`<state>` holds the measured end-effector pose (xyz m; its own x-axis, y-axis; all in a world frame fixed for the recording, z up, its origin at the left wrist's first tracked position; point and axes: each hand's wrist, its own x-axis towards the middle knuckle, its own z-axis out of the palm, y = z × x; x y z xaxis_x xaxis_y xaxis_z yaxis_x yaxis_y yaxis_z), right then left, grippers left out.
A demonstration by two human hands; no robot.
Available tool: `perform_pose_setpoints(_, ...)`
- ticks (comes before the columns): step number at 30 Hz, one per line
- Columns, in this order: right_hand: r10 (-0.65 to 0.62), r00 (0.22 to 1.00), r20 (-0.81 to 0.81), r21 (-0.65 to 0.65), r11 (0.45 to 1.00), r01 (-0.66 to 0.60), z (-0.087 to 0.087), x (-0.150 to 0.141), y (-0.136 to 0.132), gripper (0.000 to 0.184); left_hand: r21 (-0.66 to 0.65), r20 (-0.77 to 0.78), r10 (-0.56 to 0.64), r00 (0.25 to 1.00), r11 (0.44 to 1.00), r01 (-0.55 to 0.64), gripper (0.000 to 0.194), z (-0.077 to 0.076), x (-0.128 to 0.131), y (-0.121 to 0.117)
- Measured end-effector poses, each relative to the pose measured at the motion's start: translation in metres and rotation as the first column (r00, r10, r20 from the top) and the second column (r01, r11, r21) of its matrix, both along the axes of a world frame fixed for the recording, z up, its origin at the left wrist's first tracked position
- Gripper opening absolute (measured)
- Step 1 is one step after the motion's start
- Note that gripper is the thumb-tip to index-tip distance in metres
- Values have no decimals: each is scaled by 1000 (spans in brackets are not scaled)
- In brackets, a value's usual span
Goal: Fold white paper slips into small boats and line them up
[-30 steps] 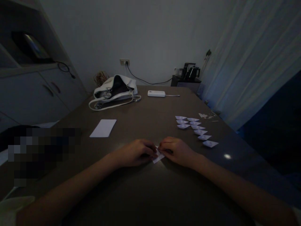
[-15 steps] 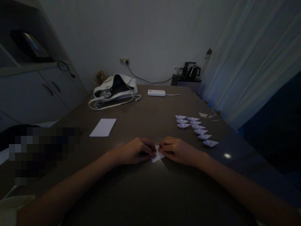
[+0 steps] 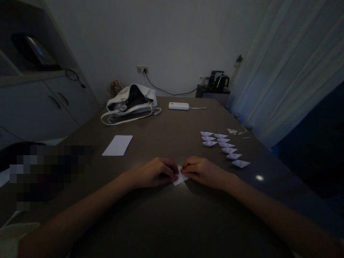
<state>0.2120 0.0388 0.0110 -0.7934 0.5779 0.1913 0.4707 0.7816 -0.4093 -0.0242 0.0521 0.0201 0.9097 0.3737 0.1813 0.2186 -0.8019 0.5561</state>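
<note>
A small folded piece of white paper (image 3: pixel 180 178) lies on the brown table (image 3: pixel 166 222) between my hands. My left hand (image 3: pixel 158 172) grips its left side, with thumb and fingers closed on it. From the other side, the fingers of my right hand (image 3: pixel 201 171) are pressed together on the paper's right part. My fingertips hide some of the folds. To the right, several folded white paper boats (image 3: pixel 229 150) stand in two rows. On the left lies a stack of white paper sheets (image 3: pixel 118 145), apart from both hands.
A white handbag (image 3: pixel 131 104) sits open at the back left. Near the far edge lies a white device with a short cable (image 3: pixel 178 106). Paper scraps (image 3: pixel 236 132) are scattered by the right edge. A dark kettle (image 3: pixel 220 82) stands beyond the table.
</note>
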Motion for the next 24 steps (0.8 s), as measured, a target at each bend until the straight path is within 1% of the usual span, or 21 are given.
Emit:
perform_pose_setpoints(3, 8, 1000, 2, 0, 1000, -8, -1, 0, 1, 19, 0, 9, 2, 1000, 1000, -2, 18, -1, 0, 0)
perform_pose_setpoints(8, 29, 1000, -7, -5, 1000, -29, -1, 0, 2, 18, -2, -21, 9, 1000, 1000, -9, 18, 0, -1, -1)
perform_pose_setpoints(12, 20, 1000, -19, -12, 1000, -20, -1, 0, 2, 18, 30, -34, 50, 998, 998, -49, 18, 3, -1, -2)
perform_pose_setpoints(15, 25, 1000, -12, -9, 1000, -25, 0, 0, 1, 18, 40, -29, 43, 999, 998, -42, 17, 3, 0, -1)
perform_pose_setpoints(20, 17, 998, 62, 55, 998, -21, 6, -2, -1, 18, 82, -41, 37, 998, 996, -34, 16, 4, 1, -1)
perform_pose_setpoints(24, -1, 993, 117, 118, 993, -13, 7, -2, -2, 16, 118, -46, 38, 998, 992, -32, 16, 7, 2, -2)
